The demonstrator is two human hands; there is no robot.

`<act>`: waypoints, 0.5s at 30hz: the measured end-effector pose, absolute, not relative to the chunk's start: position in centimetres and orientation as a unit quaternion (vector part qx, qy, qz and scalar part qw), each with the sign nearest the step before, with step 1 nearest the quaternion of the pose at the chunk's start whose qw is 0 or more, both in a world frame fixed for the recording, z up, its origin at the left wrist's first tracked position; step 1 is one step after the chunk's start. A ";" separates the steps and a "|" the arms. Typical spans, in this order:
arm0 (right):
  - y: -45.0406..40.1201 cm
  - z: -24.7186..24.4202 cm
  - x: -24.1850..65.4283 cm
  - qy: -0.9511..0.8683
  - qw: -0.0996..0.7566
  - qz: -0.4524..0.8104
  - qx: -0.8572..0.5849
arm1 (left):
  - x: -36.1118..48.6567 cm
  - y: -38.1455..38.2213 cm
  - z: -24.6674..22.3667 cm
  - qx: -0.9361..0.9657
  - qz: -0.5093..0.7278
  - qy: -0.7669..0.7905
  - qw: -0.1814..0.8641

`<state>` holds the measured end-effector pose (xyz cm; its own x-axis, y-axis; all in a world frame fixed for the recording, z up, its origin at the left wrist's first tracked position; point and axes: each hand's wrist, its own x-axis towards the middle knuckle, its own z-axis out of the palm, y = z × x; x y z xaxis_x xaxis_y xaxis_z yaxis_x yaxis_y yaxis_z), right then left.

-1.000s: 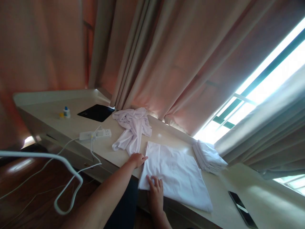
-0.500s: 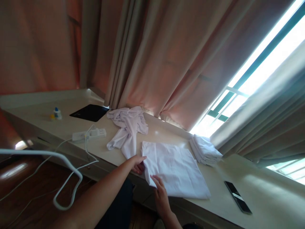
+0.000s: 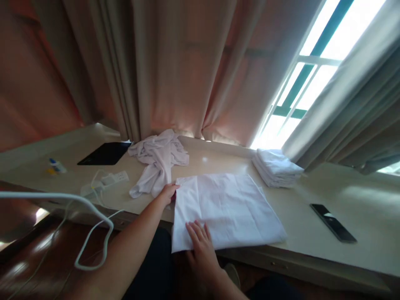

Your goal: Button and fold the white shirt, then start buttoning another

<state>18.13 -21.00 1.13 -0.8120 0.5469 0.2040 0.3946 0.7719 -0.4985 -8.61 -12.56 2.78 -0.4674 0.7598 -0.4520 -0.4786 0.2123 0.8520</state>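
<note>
A folded white cloth (image 3: 228, 210) lies flat in front of me, its near left corner reaching past the table's front edge. My left hand (image 3: 170, 192) is closed on its far left corner, thumb on top and the other fingers mostly hidden. Over the near left part rests my right hand (image 3: 202, 246), open, with fingers stretched out on the fabric and the thumb low by the edge. Just beyond my left hand sits a crumpled white cloth (image 3: 159, 160). A stack of folded white cloths (image 3: 276, 166) stands at the back right.
A phone (image 3: 333, 222) lies on the right of the table. To the left are a black mat (image 3: 104, 153), a white power strip (image 3: 108, 182) with cables and a small bottle (image 3: 58, 166). A white bent tube (image 3: 84, 207) crosses the lower left. Curtains (image 3: 175, 71) hang behind.
My right hand has moved from the cloth's left edge onto its top, fingers flatter. The cloth's left side is spread straighter. My left hand stays at the far left corner; the view has turned.
</note>
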 end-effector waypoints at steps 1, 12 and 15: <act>-21.0 1.4 18.3 -0.926 0.170 0.213 -0.262 | -8.5 -12.3 2.8 0.111 0.615 0.595 0.505; -20.4 0.0 19.2 -0.922 0.216 0.176 -0.268 | -7.6 -9.8 0.8 0.148 0.462 0.676 0.554; -19.7 -1.0 19.6 -0.915 0.233 0.167 -0.282 | -7.1 -9.1 0.5 0.147 0.446 0.671 0.574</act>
